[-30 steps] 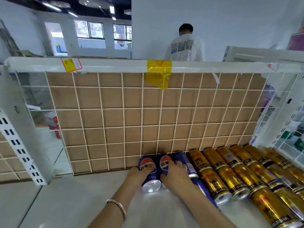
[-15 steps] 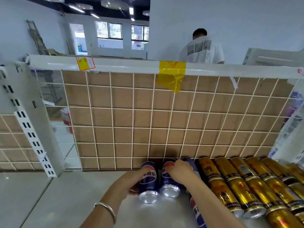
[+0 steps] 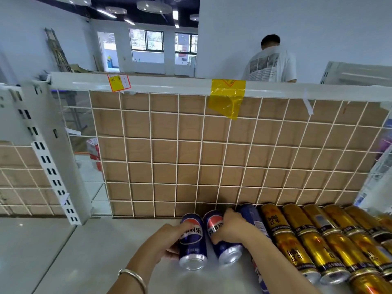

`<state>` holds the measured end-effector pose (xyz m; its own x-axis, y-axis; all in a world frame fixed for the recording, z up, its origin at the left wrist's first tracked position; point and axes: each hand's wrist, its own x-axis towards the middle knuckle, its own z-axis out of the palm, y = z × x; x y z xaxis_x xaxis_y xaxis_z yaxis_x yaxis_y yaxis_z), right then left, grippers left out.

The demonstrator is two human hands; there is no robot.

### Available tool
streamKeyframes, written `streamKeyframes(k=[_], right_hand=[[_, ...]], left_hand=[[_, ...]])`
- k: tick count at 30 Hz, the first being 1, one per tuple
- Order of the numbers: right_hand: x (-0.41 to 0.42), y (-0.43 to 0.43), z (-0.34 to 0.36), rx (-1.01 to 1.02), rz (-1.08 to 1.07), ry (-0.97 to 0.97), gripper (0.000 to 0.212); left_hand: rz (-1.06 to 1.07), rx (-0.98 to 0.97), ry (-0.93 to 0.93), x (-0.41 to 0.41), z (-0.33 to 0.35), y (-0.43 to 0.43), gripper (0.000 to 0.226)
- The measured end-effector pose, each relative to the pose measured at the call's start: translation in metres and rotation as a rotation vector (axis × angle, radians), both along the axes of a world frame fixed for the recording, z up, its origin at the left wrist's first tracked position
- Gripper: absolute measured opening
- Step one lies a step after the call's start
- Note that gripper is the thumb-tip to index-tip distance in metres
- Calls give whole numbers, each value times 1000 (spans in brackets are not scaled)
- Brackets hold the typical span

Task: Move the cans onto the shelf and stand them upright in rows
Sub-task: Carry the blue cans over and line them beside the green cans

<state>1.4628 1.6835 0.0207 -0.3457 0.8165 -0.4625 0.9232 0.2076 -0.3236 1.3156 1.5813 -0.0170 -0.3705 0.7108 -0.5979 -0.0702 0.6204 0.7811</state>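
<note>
Left blue can gripped by left hand; neighbouring blue can gripped by right hand. Both near shelf back edge, gold cans beside.

My left hand grips a blue can lying on the shelf just in front of the grid. My right hand clasps the second blue can just beside it. A third blue can and gold cans lie in rows further right along the grid's foot. Yellow tape hangs from the grid's top rail.
</note>
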Motion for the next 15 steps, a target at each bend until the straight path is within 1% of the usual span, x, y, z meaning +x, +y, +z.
streamKeyframes(k=[2, 6, 10, 13, 15], right_hand=[[2, -4, -1, -14, 5, 39, 89], [7, -9, -14, -176, -182, 328, 72], [7, -14, -25, -265, -306, 525, 70], [9, -14, -27, -443, -481, 757, 58], [11, -19, -28, -473, -503, 818, 62]], left_hand=[[12, 3, 6, -3, -1, -4, 50], [-8, -33, 38, -2, 2, -7, 50], [-48, -5, 64, 7, 7, -3, 61], [12, 56, -21, 6, 4, -10, 57], [48, 91, -120, 3, 1, -18, 54]])
